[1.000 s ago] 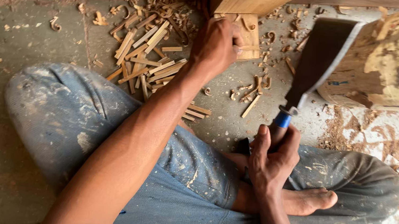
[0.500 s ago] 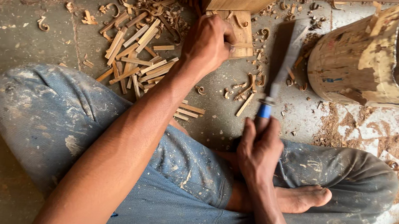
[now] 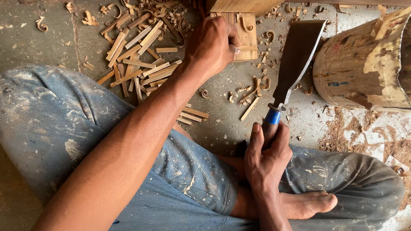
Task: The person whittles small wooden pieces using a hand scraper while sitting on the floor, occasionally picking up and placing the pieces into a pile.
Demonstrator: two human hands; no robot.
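Over crossed legs, right hand clenched on knife handle, blade raised. Farther out, left hand grips small wood piece on floor beside split sticks. Risk: blade drifting left could catch steadying fingers.

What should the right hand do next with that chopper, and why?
Probably bring the blade down onto the wooden piece the left hand steadies: the right hand holds it raised just beside, with split sticks piled nearby.
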